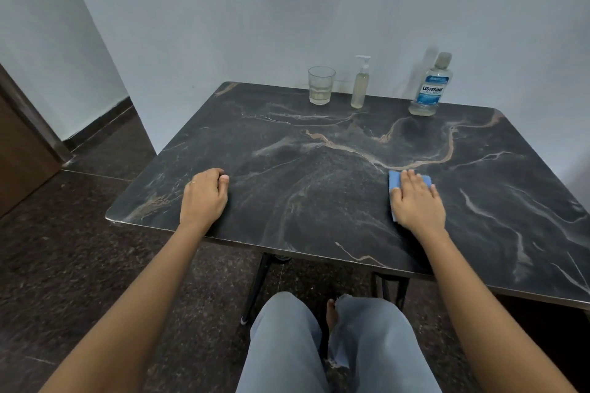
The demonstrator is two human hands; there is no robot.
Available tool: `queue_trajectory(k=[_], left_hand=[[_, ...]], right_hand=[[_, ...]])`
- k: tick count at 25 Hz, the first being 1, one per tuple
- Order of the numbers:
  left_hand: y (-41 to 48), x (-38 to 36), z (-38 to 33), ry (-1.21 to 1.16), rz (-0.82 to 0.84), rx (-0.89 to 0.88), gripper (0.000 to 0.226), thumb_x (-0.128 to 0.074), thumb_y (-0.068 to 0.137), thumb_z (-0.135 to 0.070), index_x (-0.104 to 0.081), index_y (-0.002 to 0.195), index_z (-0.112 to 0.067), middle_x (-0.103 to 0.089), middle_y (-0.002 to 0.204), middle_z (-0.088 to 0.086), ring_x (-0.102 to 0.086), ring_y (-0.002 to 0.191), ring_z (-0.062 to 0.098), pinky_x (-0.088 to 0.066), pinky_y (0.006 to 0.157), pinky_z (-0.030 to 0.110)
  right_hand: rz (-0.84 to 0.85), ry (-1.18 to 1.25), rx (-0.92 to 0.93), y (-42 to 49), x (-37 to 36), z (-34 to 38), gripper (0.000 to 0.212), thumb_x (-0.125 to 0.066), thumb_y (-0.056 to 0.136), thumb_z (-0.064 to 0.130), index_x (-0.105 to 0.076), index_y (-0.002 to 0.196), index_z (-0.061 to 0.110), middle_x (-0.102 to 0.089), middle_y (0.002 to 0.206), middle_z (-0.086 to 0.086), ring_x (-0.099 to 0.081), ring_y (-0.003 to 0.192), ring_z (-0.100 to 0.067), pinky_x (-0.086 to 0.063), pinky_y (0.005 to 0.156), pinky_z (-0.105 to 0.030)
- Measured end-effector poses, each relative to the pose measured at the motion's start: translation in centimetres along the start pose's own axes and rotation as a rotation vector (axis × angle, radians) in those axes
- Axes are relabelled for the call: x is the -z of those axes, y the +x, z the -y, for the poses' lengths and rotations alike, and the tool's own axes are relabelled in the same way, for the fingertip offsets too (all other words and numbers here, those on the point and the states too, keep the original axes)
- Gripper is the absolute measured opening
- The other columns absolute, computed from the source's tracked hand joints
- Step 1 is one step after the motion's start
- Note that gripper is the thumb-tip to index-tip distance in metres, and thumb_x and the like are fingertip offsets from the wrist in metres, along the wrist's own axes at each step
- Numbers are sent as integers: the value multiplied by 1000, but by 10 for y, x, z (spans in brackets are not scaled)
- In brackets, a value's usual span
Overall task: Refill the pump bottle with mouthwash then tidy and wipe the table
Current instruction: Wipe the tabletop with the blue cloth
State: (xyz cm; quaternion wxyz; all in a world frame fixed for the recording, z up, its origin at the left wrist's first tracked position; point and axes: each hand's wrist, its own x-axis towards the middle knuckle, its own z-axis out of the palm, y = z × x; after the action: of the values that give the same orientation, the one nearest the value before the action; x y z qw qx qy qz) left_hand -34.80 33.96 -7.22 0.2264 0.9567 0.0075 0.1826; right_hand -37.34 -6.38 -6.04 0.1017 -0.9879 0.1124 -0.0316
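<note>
- Head view: the pump bottle (360, 86) stood upright at the far edge of the table (319, 150), close to the wall. It was slim and clear, with a white pump head, and pale yellowish liquid filled most of its body.
- Just to its left stood a clear, faceted glass tumbler (321, 85) with a shallow layer of the same pale liquid at the bottom.
- Further to its right, apart from it, stood the Listerine mouthwash bottle (429, 89). It was clear plastic with a blue-and-white label and a pale cap, and only a little liquid lay at its base.
- The table top was thin and smooth with rounded corners. It was dark like marble, with tan and white veins, and it sat on black metal legs.
- My right hand (416, 201) lay flat on a blue wiping cloth (393, 180) near the front of the table. My fingers were straight and close together, pressing the cloth down, and its corners showed on either side of my fingers.
- My left hand (204, 198) rested on the bare top, well apart from the cloth. Its fingers were curled under and the thumb tip lay against them, holding nothing.
- My grey trousers (344, 348) showed below the table edge, above a dark speckled stone floor (79, 265).
</note>
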Motion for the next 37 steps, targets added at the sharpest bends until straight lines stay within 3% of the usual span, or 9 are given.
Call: queue_trajectory(k=[4,10,15,22,25,30,33,37], left_hand=[[2,-4,3,-6,-17,13,29,-37,99,-27,-60,103,-10,-66,98,8,-58,93,29,-42,82,43],[3,-10,6,-7,-46,-7,26,-38,100,-27,-58,102,-11,-63,101,5,-56,96,26,-39,85,39],[3,-13,7,-4,-53,-7,28,-37,101,-29,-57,107,-11,-59,110,5,-52,105,25,-36,92,39],[3,-7,1,13,-166,51,42,-29,96,-37,-57,105,-6,-59,106,12,-52,99,31,-43,83,42],[-1,1,-1,-7,-309,69,38,-31,97,-31,-58,103,-5,-59,106,11,-52,99,29,-43,84,39],[-4,14,0,-95,-375,218,41,-24,99,-33,-56,99,-8,-59,102,7,-53,95,26,-42,84,37],[-4,23,18,-79,-318,320,35,-30,101,-28,-57,100,-6,-61,102,12,-54,95,32,-41,83,42],[1,39,56,-16,-118,368,34,-36,101,-24,-53,118,-1,-57,122,19,-49,115,38,-37,96,46]], right_hand=[[20,11,-121,51,-7,29,58,-16,99,31,-10,152,9,-6,161,-5,-3,149,-19,0,121,-42],[54,-7,-28,108,-20,91,58,-16,100,32,-8,152,8,-4,161,-6,-2,149,-22,0,121,-43],[108,-23,239,127,-36,170,57,-18,101,32,-11,153,9,-7,161,-6,-7,148,-20,-5,121,-40],[193,-43,691,57,-61,290,56,-19,102,33,-10,153,12,-7,161,-3,-6,148,-17,-5,119,-36],[228,-57,850,11,-57,294,55,-18,103,33,-8,153,15,-6,161,-1,-4,148,-14,-2,119,-33],[259,-49,1033,-54,-43,262,53,-20,104,32,-10,153,15,-8,161,0,-2,148,-14,-1,120,-33],[280,-44,1052,-68,-36,232,53,-19,104,33,-6,153,20,-1,161,5,2,148,-9,2,119,-30],[283,-15,979,-65,-29,194,54,-20,103,38,-7,153,22,-2,161,7,1,147,-5,3,119,-29]])
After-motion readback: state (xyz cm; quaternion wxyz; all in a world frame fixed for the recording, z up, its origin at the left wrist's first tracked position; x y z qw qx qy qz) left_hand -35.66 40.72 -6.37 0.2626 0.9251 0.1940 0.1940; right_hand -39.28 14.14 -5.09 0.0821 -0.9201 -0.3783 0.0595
